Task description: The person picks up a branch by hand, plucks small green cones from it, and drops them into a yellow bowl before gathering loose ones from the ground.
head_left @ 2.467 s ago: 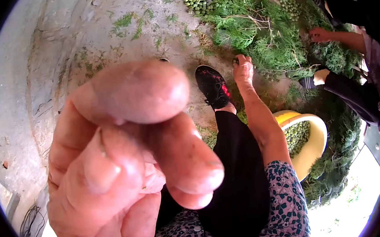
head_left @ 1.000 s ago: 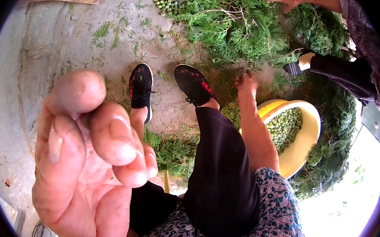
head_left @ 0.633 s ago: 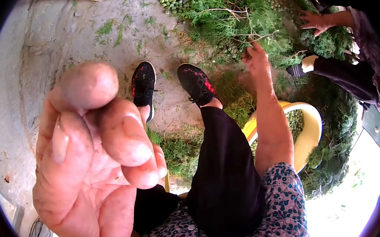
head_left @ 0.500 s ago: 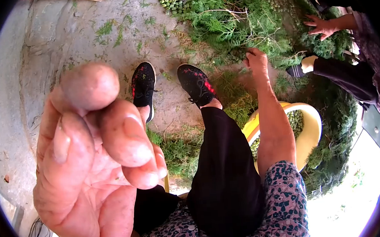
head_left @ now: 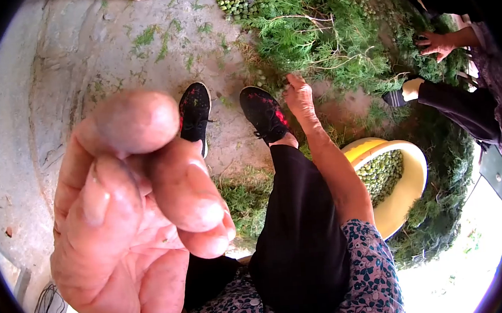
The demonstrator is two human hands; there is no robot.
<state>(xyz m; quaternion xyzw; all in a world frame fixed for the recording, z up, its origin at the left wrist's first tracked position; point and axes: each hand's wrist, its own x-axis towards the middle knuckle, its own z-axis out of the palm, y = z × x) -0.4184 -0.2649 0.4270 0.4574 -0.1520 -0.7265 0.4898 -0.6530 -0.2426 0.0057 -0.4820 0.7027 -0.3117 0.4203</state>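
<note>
Close to the camera, my left hand (head_left: 127,223) is raised with the palm facing me. Its fingers curl in against the thumb; the palm is bare, and whatever the fingertips may pinch is hidden. My right hand (head_left: 300,96) reaches down beside my right shoe (head_left: 264,113), fingers closed together at the near edge of a heap of green conifer sprigs (head_left: 313,41). Too little shows of its fingertips to tell what is in them. Beside my right forearm stands a yellow basin (head_left: 411,183) holding many small green cones (head_left: 383,173).
At the right, another person's hand (head_left: 438,44) lies over more sprigs, near that person's striped shoe (head_left: 395,98). Loose green cones (head_left: 240,5) lie at the top. Cut greenery (head_left: 245,197) is also between my legs, on the concrete floor (head_left: 104,56).
My right hand has moved left, from the sprig heap toward my right shoe, uncovering more of the basin. My left hand has shifted slightly right, still curled. The other person's hand has moved slightly.
</note>
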